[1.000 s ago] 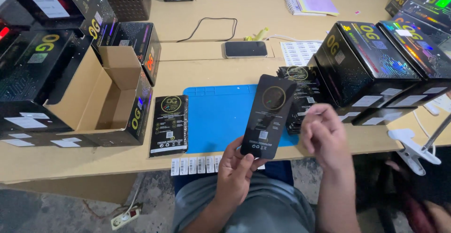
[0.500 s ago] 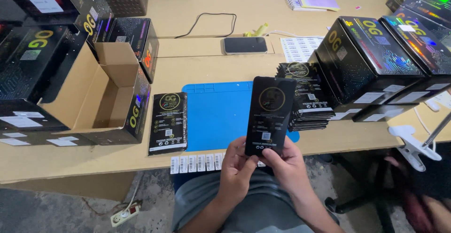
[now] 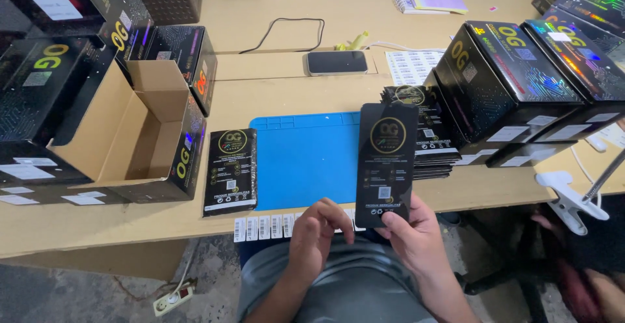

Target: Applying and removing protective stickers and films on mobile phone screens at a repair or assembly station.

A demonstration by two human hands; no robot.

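My right hand (image 3: 413, 242) grips the bottom of a flat black packet (image 3: 385, 160) with a gold round emblem and holds it upright over the table's front edge. My left hand (image 3: 316, 232) is off the packet, fingers curled. Its fingertips are at a strip of small white barcode labels (image 3: 263, 227) stuck along the table edge. Whether it pinches a label is hidden. Behind the packet lies a blue mat (image 3: 303, 160). A stack of like packets (image 3: 433, 134) sits right of the mat, and a smaller pile (image 3: 231, 170) lies to its left.
An open cardboard box (image 3: 124, 141) stands at left among stacked black cartons. More black cartons (image 3: 514, 82) crowd the right. A phone (image 3: 337, 62), a label sheet (image 3: 413, 66) and a cable lie farther back. A white clamp (image 3: 566, 193) grips the right table edge.
The packet passed from my left hand to my right hand. My left hand dropped to the label strip at the table edge.
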